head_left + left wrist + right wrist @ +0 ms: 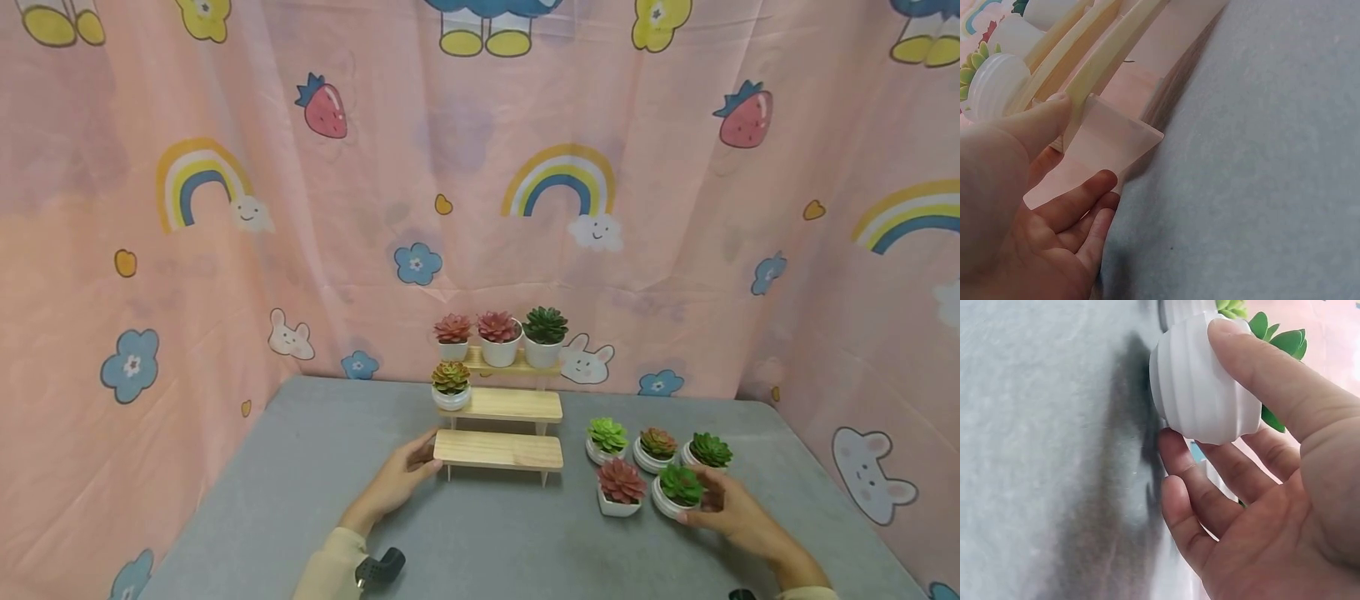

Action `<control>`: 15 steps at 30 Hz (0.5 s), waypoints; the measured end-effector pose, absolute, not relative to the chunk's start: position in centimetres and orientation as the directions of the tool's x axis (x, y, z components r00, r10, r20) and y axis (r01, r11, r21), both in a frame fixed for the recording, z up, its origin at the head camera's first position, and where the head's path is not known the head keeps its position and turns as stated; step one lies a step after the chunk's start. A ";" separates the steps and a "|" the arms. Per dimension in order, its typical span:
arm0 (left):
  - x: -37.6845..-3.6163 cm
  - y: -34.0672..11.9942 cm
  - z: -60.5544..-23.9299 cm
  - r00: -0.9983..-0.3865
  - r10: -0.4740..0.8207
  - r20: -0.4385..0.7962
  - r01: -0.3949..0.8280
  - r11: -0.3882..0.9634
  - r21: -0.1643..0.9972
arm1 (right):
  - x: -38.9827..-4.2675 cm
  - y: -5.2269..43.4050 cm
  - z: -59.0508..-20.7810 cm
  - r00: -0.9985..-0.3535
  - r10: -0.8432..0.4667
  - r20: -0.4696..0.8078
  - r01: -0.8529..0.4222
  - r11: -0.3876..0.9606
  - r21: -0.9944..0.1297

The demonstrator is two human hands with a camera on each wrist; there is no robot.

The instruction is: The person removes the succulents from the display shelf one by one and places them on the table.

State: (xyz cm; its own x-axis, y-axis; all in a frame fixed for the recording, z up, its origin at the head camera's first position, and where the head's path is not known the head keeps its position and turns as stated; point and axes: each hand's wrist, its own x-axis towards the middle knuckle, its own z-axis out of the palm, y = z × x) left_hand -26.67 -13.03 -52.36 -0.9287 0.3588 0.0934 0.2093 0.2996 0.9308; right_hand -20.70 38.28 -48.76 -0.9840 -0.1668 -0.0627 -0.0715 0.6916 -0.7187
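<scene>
Bright even light, soft shadows, head view sharp, wrist views washed-out, blurred close up

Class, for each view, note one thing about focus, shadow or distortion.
Head view: sharp and evenly lit, curtain bowed at the edges. Left wrist: shelf curved by the lens, washed out. Right wrist: pot casts a dark shadow on the table; hand close.

Four potted succulents [498,337] on the upper steps, grey table [300,467], pink cartoon curtain [300,208] behind.
</scene>
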 end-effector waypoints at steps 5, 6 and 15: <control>-26.6 -13.0 -52.4 -0.929 0.358 0.094 0.211 0.301 0.930 | -20.8 38.4 -49.3 -0.978 -0.199 -0.068 -0.086 0.671 -0.737; -26.6 -13.0 -52.4 -0.929 0.357 0.094 0.210 0.301 0.930 | -20.8 38.4 -49.4 -0.977 -0.201 -0.068 -0.085 0.666 -0.741; -26.6 -13.1 -52.3 -0.930 0.356 0.090 0.206 0.301 0.931 | -20.9 38.7 -49.7 -0.976 -0.203 -0.085 -0.070 0.653 -0.754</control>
State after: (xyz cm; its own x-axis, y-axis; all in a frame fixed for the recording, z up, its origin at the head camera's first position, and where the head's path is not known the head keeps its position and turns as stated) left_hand -26.65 -13.06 -52.33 -0.9302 0.3558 0.0905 0.2055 0.3005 0.9314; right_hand -20.86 38.65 -49.73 -0.9756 -0.2026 -0.0846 -0.0702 0.6528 -0.7543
